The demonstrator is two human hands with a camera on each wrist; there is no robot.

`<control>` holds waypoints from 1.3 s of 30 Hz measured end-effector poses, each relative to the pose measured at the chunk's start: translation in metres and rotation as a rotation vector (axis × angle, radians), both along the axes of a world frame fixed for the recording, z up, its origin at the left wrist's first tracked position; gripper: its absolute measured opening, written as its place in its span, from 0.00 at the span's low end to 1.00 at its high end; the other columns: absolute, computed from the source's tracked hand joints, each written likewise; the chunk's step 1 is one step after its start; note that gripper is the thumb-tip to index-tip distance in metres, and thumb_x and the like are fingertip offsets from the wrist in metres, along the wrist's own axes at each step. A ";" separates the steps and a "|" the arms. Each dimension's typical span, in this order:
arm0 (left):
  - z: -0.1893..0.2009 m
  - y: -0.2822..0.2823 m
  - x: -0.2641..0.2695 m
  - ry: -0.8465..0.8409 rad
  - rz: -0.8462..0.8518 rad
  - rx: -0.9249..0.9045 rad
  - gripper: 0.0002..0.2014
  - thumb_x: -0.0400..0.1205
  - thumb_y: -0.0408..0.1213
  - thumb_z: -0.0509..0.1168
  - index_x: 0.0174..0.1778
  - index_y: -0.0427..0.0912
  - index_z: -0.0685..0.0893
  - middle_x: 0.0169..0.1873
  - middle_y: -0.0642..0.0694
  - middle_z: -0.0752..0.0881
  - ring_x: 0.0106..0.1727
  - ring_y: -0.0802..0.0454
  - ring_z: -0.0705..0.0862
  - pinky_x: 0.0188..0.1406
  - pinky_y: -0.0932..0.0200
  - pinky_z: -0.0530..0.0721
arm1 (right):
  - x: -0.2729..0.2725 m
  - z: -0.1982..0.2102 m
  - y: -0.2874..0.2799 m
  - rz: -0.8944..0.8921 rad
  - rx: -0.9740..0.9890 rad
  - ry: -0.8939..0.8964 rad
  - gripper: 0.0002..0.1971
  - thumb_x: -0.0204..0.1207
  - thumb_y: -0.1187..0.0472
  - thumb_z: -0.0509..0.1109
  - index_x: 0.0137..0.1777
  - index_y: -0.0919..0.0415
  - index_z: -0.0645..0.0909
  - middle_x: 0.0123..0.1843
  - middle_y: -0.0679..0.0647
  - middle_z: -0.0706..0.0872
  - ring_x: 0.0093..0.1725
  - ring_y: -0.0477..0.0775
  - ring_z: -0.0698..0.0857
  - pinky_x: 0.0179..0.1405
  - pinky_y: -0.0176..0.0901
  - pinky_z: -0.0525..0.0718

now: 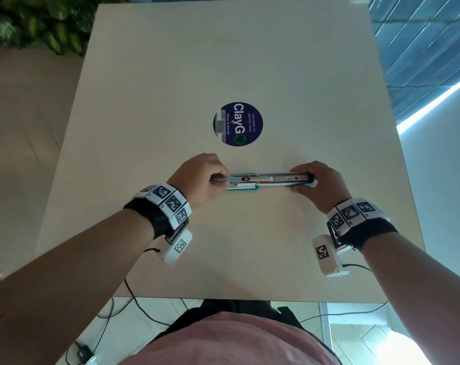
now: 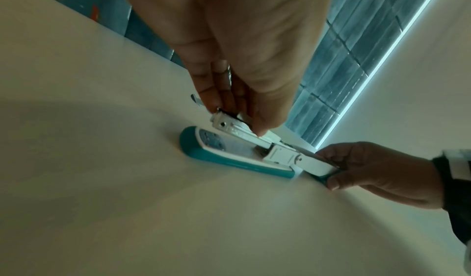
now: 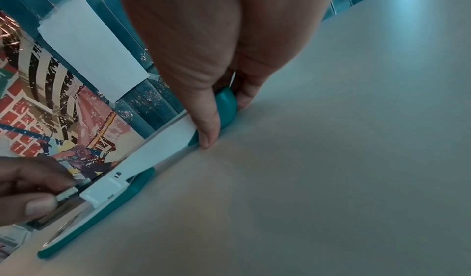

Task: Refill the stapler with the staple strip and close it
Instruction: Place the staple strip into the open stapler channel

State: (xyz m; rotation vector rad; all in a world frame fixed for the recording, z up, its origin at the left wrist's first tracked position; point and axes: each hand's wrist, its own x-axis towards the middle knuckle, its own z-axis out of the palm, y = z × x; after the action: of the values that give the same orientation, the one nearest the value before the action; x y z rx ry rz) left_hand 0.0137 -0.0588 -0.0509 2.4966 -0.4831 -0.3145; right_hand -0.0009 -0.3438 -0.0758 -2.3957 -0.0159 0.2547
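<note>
A teal and white stapler (image 1: 265, 180) lies swung open flat on the pale table (image 1: 223, 61), its metal magazine facing up. My left hand (image 1: 221, 179) pinches a thin metal staple strip (image 1: 216, 179) at the left end of the magazine. In the left wrist view the fingertips (image 2: 219, 105) sit right on the white magazine end (image 2: 224, 123). My right hand (image 1: 300, 180) grips the teal cover end (image 3: 226, 103) on the right, thumb on the near side. The right wrist view shows the strip (image 3: 66, 202) between the left hand's thumb and finger. How much of it lies in the channel is hidden.
A round blue sticker (image 1: 238, 124) lies flat on the table just beyond the stapler. Green plants (image 1: 39, 22) stand past the far left corner. Blue wall tiles (image 1: 421, 48) run along the right. Cables (image 1: 144, 312) hang below the near edge.
</note>
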 end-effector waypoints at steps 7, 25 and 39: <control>0.003 0.003 0.005 0.043 -0.005 -0.014 0.03 0.71 0.35 0.70 0.39 0.43 0.88 0.37 0.45 0.87 0.37 0.49 0.84 0.41 0.52 0.84 | 0.000 0.000 0.000 -0.001 0.006 -0.002 0.18 0.62 0.65 0.80 0.53 0.55 0.85 0.45 0.48 0.84 0.48 0.54 0.83 0.56 0.47 0.80; -0.016 0.019 -0.008 0.081 0.151 -0.047 0.17 0.66 0.38 0.75 0.51 0.45 0.84 0.42 0.46 0.82 0.43 0.49 0.81 0.46 0.54 0.81 | -0.001 0.002 0.002 0.037 -0.068 -0.003 0.21 0.65 0.63 0.79 0.59 0.57 0.82 0.52 0.56 0.86 0.52 0.55 0.81 0.54 0.41 0.73; -0.027 0.029 -0.011 0.109 0.228 -0.131 0.18 0.65 0.34 0.77 0.51 0.43 0.85 0.42 0.49 0.79 0.40 0.56 0.77 0.41 0.83 0.73 | 0.000 0.009 0.003 0.051 -0.120 0.056 0.16 0.66 0.63 0.78 0.54 0.57 0.83 0.49 0.56 0.84 0.51 0.60 0.81 0.51 0.45 0.76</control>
State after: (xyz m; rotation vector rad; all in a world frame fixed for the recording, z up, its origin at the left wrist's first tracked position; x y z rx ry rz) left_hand 0.0026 -0.0294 -0.0781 2.3630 -0.1664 -0.3156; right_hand -0.0013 -0.3408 -0.0663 -2.5081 -0.0362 0.3559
